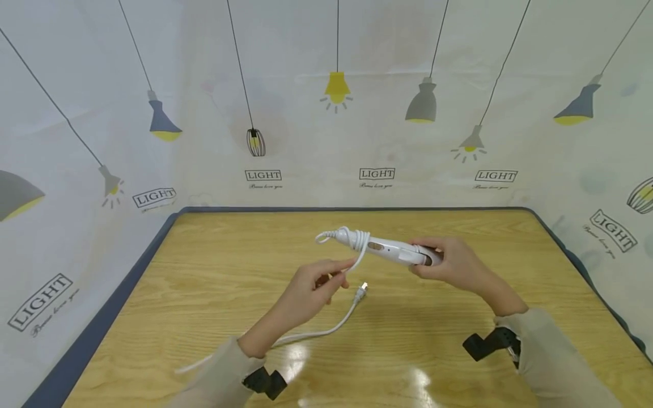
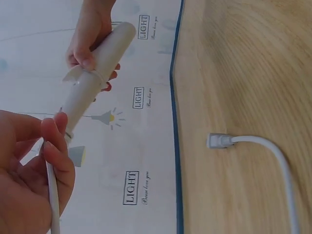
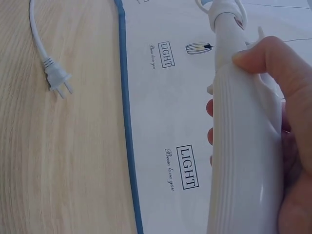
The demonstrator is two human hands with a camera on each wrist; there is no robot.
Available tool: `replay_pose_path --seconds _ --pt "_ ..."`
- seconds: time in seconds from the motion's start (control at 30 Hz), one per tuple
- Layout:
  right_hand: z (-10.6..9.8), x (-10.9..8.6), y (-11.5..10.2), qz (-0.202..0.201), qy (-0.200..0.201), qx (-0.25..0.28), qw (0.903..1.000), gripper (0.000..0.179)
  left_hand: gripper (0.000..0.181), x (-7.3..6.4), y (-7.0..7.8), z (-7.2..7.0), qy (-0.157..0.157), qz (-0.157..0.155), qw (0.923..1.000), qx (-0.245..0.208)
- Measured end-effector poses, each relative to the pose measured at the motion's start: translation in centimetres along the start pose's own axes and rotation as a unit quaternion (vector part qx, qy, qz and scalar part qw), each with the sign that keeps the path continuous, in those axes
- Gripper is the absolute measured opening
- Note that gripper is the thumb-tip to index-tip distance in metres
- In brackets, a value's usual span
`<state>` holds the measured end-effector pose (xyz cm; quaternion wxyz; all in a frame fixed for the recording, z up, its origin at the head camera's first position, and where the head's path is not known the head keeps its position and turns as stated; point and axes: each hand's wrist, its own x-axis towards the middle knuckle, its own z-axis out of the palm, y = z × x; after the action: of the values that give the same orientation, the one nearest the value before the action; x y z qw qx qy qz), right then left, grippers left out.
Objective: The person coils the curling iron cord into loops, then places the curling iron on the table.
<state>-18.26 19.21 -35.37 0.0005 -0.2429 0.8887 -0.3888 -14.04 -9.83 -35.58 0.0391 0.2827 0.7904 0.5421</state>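
Note:
A white hair iron [image 1: 393, 251] is held above the wooden table, its cord end pointing left. My right hand [image 1: 456, 265] grips its right end, the thumb lying along the white body [image 3: 246, 146] in the right wrist view. Several turns of white power cord [image 1: 362, 240] wrap the iron near its cord end. Just below those turns, my left hand [image 1: 312, 289] pinches the cord between thumb and fingers. In the left wrist view, the pinched cord [image 2: 52, 195] runs down past the palm. The two-pin plug [image 1: 361, 291] lies on the table below the iron.
The loose cord [image 1: 311, 334] trails from the plug to the left across the tabletop [image 1: 214, 272], passing behind the left forearm. Dark blue edging [image 1: 357, 209] borders the table. Behind it hangs a pale cloth [image 1: 306, 147] printed with lamps.

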Motion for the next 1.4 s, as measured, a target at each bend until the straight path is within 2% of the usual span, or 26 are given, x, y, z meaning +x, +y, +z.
replay_pose_path --seconds 0.1,0.23,0.3,0.47,0.53,0.63,0.77,0.87,1.0,1.07,1.13,1.23,1.3,1.4 --pt "-0.5 0.0 -0.3 -0.006 0.008 0.005 0.9999 0.047 0.034 0.1 -1.0 0.4 -0.001 -0.031 0.9961 -0.083" --pt "-0.9 0.0 -0.8 -0.014 0.016 0.016 0.9996 0.045 0.036 0.5 -3.0 0.8 -0.016 -0.022 0.9830 -0.182" --pt "-0.9 0.0 -0.8 -0.022 0.017 0.020 0.9994 0.044 0.037 0.8 -3.9 0.8 -0.033 -0.021 0.9735 -0.225" --pt "-1.0 -0.3 -1.0 -0.045 0.011 0.043 0.9980 0.041 0.036 1.6 -5.3 0.7 -0.075 -0.058 0.9534 -0.286" --pt "-1.0 -0.4 -1.2 -0.053 0.006 0.057 0.9969 0.040 0.033 1.9 -5.7 0.7 -0.078 -0.073 0.9509 -0.290" --pt "-1.1 -0.6 -1.7 -0.075 0.002 0.069 0.9948 0.039 0.026 2.2 -6.4 0.5 -0.072 -0.085 0.9520 -0.285" --pt "-1.0 -0.7 -2.3 -0.114 -0.002 0.061 0.9916 0.039 0.024 2.7 -7.3 0.3 -0.083 -0.069 0.9559 -0.273" --pt "-0.8 -0.7 -2.7 -0.129 -0.004 0.058 0.9899 0.039 0.029 3.2 -7.6 0.5 -0.106 -0.068 0.9534 -0.274" --pt "-0.6 -0.7 -3.0 -0.138 -0.004 0.056 0.9889 0.040 0.037 3.6 -7.6 0.6 -0.114 -0.093 0.9527 -0.266" --pt "-0.7 -0.7 -3.1 -0.144 -0.006 0.053 0.9882 0.039 0.038 3.6 -7.7 0.3 -0.114 -0.108 0.9600 -0.232" --pt "-0.7 -0.8 -3.1 -0.148 -0.010 0.055 0.9874 0.038 0.034 3.6 -7.7 -0.3 -0.127 -0.125 0.9660 -0.187" --pt "-0.8 -1.0 -3.1 -0.154 -0.016 0.056 0.9863 0.036 0.023 3.6 -8.1 -1.4 -0.147 -0.113 0.9728 -0.139" --pt "-0.9 -1.1 -3.1 -0.154 -0.018 0.058 0.9861 0.036 0.018 3.6 -8.5 -2.1 -0.156 -0.089 0.9734 -0.143" --pt "-1.1 -1.4 -3.2 -0.148 -0.020 0.067 0.9864 0.037 0.014 3.7 -9.3 -3.0 -0.143 -0.050 0.9751 -0.162"
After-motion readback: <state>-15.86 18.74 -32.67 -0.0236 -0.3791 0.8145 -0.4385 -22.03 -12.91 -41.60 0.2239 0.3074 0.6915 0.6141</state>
